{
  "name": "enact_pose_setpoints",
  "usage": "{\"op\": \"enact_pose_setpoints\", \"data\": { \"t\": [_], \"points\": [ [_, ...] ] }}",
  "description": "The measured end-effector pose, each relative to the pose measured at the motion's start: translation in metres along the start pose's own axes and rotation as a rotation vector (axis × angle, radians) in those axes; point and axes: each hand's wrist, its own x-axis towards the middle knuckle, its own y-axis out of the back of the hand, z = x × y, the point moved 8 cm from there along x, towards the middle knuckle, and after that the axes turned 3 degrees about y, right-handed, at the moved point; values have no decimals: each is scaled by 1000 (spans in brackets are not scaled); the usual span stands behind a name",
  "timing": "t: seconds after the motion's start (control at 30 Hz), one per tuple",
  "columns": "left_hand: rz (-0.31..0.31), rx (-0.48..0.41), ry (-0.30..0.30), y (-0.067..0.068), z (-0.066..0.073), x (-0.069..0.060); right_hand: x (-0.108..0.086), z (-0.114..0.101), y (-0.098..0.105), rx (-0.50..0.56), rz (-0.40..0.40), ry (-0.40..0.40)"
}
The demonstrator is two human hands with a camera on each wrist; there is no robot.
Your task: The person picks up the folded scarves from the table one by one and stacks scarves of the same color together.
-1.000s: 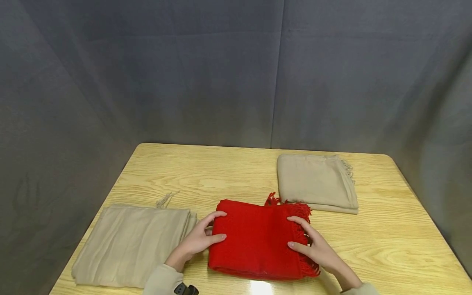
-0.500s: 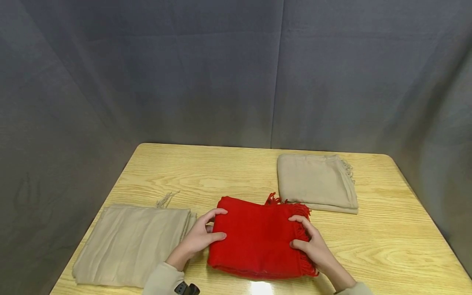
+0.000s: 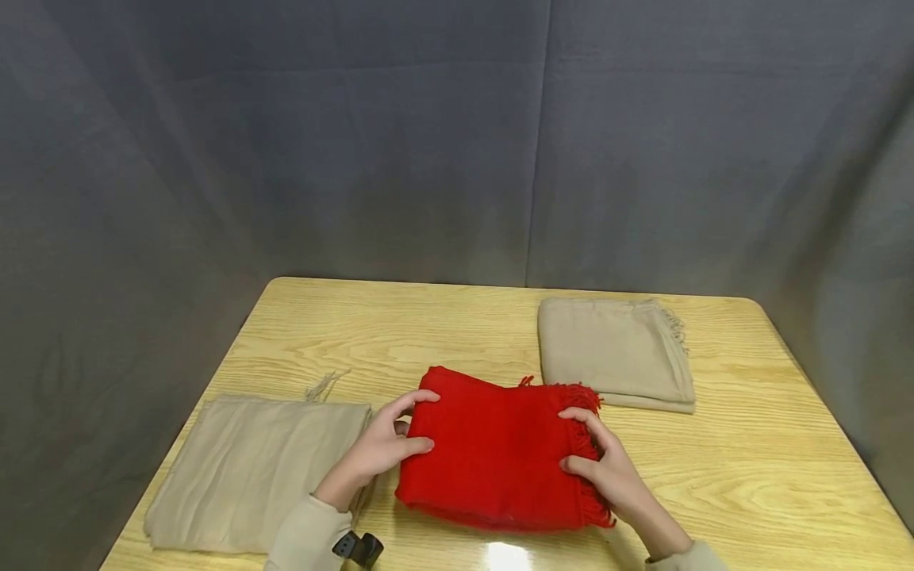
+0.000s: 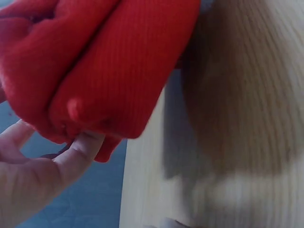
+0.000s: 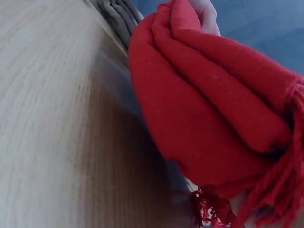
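A folded red scarf with fringe along its right end is between my hands in the head view. My left hand grips its left edge, fingers and thumb on top. At the fringed end, my right hand holds the right edge the same way. In the left wrist view, fingers of the left hand reach under the layered red scarf. The wrist views show the scarf lifted off the tabletop, its shadow below. Fringe hides most of the right hand in the right wrist view.
A folded beige scarf lies at the table's left, partly behind my left forearm. Another folded beige scarf lies at the back right, close behind the red one. The wooden table is backed by a grey curtain.
Both hands have raised the red scarf a little, and it has shifted slightly away from me. Its back left corner stands higher. The beige scarves have stayed put.
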Motion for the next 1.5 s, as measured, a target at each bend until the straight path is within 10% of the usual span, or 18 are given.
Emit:
{"op": "enact_pose_setpoints", "data": {
  "t": [1.5],
  "points": [
    [31, 109, -54, 32, 50, 14, 38, -54, -4, -85, -65, 104]
  ]
}}
